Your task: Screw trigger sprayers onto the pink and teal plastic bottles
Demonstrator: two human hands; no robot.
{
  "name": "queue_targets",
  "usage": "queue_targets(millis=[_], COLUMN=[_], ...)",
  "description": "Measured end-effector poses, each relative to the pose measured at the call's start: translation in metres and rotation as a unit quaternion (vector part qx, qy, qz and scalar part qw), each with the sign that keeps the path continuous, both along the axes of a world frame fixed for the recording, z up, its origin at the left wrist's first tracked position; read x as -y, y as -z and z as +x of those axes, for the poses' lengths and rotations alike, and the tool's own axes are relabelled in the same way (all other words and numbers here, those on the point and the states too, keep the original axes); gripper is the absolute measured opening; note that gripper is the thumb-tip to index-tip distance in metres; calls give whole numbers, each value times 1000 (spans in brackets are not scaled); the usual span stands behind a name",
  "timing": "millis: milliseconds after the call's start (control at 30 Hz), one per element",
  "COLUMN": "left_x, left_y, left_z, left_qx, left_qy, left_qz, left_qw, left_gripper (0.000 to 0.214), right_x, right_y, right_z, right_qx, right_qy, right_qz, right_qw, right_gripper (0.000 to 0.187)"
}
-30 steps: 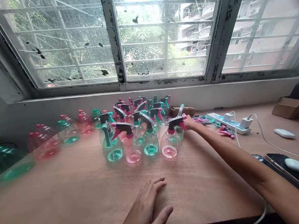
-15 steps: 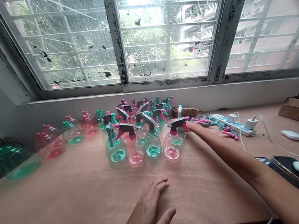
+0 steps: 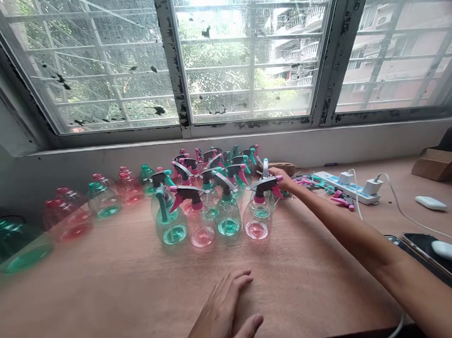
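Observation:
A cluster of several small clear spray bottles (image 3: 212,200) with pink and teal trigger heads stands mid-table. My right hand (image 3: 282,178) reaches far forward to the cluster's right side, fingers closed on a teal-headed spray bottle (image 3: 266,189) standing behind the front pink-headed bottle (image 3: 256,213). My left hand (image 3: 223,314) lies flat on the wooden table (image 3: 103,288) near the front edge, fingers stretched out, holding nothing.
Capless pink and teal bottles (image 3: 97,200) stand in a row at the left. Loose trigger heads (image 3: 340,197), a white power strip (image 3: 345,184) with plugs and cable, a cardboard box (image 3: 438,163), a phone (image 3: 438,258) and white objects lie at the right. A window runs behind.
My right hand has shifted slightly left and back at the cluster's right edge, and the teal-headed bottle it grips has moved with it. The left hand stays flat.

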State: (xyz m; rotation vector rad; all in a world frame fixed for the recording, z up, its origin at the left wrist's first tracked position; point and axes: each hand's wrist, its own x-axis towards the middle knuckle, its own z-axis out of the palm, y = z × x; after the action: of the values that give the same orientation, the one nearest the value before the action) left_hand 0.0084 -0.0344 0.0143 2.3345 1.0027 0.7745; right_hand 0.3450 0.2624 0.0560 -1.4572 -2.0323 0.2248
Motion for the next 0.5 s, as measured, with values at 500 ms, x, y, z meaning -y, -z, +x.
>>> queue_targets(millis=[500], left_x=[7], left_y=[-20], left_z=[3], left_qx=[-20], left_qy=[-20], left_qz=[-32], left_qw=[999], left_gripper=[49], right_x=[12], right_y=[-44], right_z=[82], right_qx=[19], right_qy=[229], right_qz=[-227], right_qw=[946], right_gripper=[30])
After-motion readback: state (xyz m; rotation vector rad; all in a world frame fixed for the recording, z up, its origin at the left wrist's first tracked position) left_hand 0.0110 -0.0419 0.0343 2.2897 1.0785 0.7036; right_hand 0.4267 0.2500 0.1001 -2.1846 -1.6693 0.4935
